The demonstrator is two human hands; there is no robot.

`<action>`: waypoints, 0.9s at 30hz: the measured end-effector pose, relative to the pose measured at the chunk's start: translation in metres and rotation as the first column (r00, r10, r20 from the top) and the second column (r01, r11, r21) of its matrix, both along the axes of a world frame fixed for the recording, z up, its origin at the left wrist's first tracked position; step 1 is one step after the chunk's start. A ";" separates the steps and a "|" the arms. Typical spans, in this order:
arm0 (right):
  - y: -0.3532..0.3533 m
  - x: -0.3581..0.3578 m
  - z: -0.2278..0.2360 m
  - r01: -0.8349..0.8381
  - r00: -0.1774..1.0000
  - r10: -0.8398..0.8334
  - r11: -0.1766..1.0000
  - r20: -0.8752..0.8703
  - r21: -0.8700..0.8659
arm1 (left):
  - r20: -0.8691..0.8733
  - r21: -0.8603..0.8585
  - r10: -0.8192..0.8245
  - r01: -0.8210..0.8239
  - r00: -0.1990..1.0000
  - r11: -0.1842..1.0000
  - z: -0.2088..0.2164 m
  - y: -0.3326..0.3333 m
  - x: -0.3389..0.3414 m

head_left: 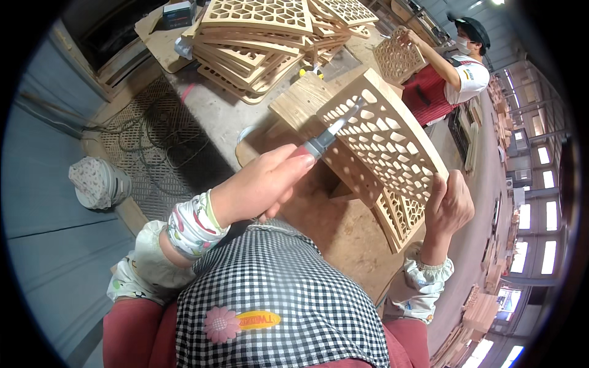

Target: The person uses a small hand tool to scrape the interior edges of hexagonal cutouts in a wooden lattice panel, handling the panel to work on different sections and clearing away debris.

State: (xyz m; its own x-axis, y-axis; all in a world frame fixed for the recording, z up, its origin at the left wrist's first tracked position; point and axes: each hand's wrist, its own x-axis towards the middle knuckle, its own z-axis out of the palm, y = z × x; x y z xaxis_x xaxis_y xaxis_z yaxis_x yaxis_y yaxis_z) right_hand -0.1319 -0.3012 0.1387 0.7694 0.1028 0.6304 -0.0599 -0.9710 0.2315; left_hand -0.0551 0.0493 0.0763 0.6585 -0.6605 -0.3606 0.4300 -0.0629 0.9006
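My left hand (pixel 264 184) is closed around a slim hand tool (pixel 319 145) with a red and dark grey handle and a narrow metal tip. That tip lies over the small openings near the far left end of a light wooden lattice panel (pixel 402 113). With my right hand (pixel 451 199) I grip the panel's near right edge, holding it tilted up. The panel is full of cut-out polygonal holes and leans by a wooden block (pixel 299 101). Below it, another lattice panel (pixel 386 224) shows in part.
Several lattice panels lie in an uneven stack (pixel 254 21) on the worktable at the back. Across to the right, a co-worker (pixel 463 80) in a cap and mask holds a similar panel (pixel 392 58). Cables (pixel 141 132) lie over a floor grating, near a cloth-covered bucket (pixel 98 183).
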 end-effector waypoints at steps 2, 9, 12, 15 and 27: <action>-0.002 0.000 0.001 -0.002 1.000 0.002 1.000 -0.006 -0.018 | -0.011 -0.037 -0.013 0.012 1.000 0.999 -0.005 -0.001 0.004; -0.005 0.003 0.000 -0.005 1.000 0.005 0.999 0.006 0.033 | -0.008 -0.024 -0.079 0.079 0.997 0.997 -0.006 0.011 0.008; -0.008 0.007 0.001 0.039 0.999 -0.039 0.999 0.005 0.002 | -0.047 0.066 -0.223 0.226 0.974 0.972 -0.010 0.021 -0.007; -0.009 0.010 0.006 0.029 0.999 -0.030 0.999 0.024 0.021 | -0.065 0.075 -0.294 0.299 0.953 0.951 -0.046 0.019 -0.028; -0.020 0.019 0.007 0.045 0.999 -0.045 0.998 0.006 0.041 | -0.101 0.132 -0.049 0.062 0.994 0.989 -0.121 -0.026 0.014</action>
State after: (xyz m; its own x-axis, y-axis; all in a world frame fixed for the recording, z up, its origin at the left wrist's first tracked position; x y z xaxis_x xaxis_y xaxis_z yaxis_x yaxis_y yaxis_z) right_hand -0.1127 -0.3211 0.1456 0.7683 0.0427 0.6387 -0.1049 -0.9759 0.1915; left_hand -0.0412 0.0234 -0.0443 0.5796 -0.6363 -0.5090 0.5077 -0.2067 0.8364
